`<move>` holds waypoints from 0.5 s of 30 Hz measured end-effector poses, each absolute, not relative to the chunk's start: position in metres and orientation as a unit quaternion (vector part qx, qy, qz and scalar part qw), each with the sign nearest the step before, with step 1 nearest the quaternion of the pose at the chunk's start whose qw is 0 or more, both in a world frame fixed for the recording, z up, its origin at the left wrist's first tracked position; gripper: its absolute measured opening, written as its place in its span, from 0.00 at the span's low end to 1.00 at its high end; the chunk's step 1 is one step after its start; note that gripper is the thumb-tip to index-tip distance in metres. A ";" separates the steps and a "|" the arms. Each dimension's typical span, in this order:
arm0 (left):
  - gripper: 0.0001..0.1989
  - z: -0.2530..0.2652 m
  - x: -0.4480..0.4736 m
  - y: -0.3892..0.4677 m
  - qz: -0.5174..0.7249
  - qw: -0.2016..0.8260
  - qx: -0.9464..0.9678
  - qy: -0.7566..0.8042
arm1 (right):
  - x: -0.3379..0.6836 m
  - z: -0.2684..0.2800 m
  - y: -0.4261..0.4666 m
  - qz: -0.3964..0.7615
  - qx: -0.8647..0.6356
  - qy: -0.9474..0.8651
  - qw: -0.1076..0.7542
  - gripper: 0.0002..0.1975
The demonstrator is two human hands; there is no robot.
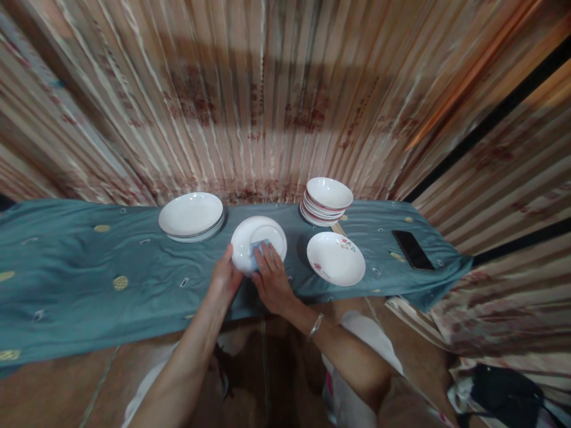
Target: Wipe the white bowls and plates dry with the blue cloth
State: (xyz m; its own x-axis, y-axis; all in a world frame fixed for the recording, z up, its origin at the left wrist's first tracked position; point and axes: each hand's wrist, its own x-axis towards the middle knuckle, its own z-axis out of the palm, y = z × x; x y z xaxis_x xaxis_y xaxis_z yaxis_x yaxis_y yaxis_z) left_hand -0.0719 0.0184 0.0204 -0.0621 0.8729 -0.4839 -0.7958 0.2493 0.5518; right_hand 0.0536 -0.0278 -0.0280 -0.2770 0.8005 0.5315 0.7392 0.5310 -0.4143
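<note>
A white plate (243, 238) is held up near the table's front edge, its underside with the round foot ring turned towards me. My left hand (226, 278) grips its left rim, the thumb along the edge and the other fingers partly hidden behind it. With its fingers laid over a light blue cloth (256, 254), my right hand (273, 282) presses the cloth against the plate's underside. Just right of it lies a white dish with a flower pattern (335, 259), face up on the tablecloth.
A stack of white plates (191, 215) stands at the back left, and a stack of bowls (328, 202) at the back right. A black phone (413, 249) lies near the right end of the blue-green tablecloth (98, 279). Curtains (259, 107) hang close behind the table.
</note>
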 end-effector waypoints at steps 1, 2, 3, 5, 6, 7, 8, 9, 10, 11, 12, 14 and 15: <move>0.17 0.020 -0.073 0.019 0.612 0.683 0.047 0.396 | 0.052 -0.025 -0.030 0.044 -0.476 -0.804 0.355 0.29; 0.17 0.019 -0.073 0.019 0.614 0.682 0.047 0.395 | 0.050 -0.023 -0.032 0.042 -0.471 -0.808 0.351 0.29; 0.16 0.019 -0.073 0.019 0.615 0.681 0.049 0.394 | 0.048 -0.020 -0.032 0.037 -0.467 -0.813 0.346 0.29; 0.15 0.019 -0.072 0.019 0.618 0.679 0.058 0.391 | 0.047 -0.016 -0.030 0.019 -0.464 -0.820 0.336 0.28; 0.14 0.019 -0.071 0.018 0.621 0.678 0.066 0.388 | 0.047 -0.014 -0.027 0.007 -0.465 -0.821 0.331 0.28; 0.13 0.020 -0.069 0.017 0.625 0.675 0.073 0.385 | 0.047 -0.012 -0.024 -0.006 -0.467 -0.822 0.327 0.27; 0.12 0.020 -0.068 0.017 0.629 0.673 0.081 0.381 | 0.048 -0.010 -0.021 -0.020 -0.470 -0.821 0.324 0.27; 0.11 0.020 -0.067 0.016 0.633 0.670 0.089 0.378 | 0.049 -0.008 -0.017 -0.033 -0.474 -0.819 0.323 0.27; 0.11 0.020 -0.065 0.016 0.636 0.666 0.096 0.377 | 0.050 -0.006 -0.014 -0.043 -0.477 -0.816 0.323 0.26; 0.11 0.020 -0.063 0.015 0.639 0.662 0.101 0.378 | 0.052 -0.004 -0.011 -0.052 -0.481 -0.813 0.324 0.26; 0.12 0.020 -0.062 0.014 0.641 0.658 0.106 0.380 | 0.053 -0.002 -0.008 -0.058 -0.484 -0.810 0.325 0.26; 0.12 0.021 -0.059 0.014 0.643 0.654 0.119 0.380 | 0.058 0.002 -0.003 -0.066 -0.490 -0.806 0.326 0.26; 0.12 0.022 -0.058 0.013 0.643 0.655 0.125 0.377 | 0.060 0.003 -0.002 -0.068 -0.493 -0.805 0.324 0.26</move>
State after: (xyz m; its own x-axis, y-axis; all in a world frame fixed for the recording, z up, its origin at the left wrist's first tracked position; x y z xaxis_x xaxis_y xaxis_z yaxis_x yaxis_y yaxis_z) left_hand -0.0580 0.0132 0.0216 -0.1102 0.9363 -0.3335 -0.7477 0.1429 0.6484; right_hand 0.0595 -0.0015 0.0034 -0.3041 0.7495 0.5881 0.8374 0.5046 -0.2100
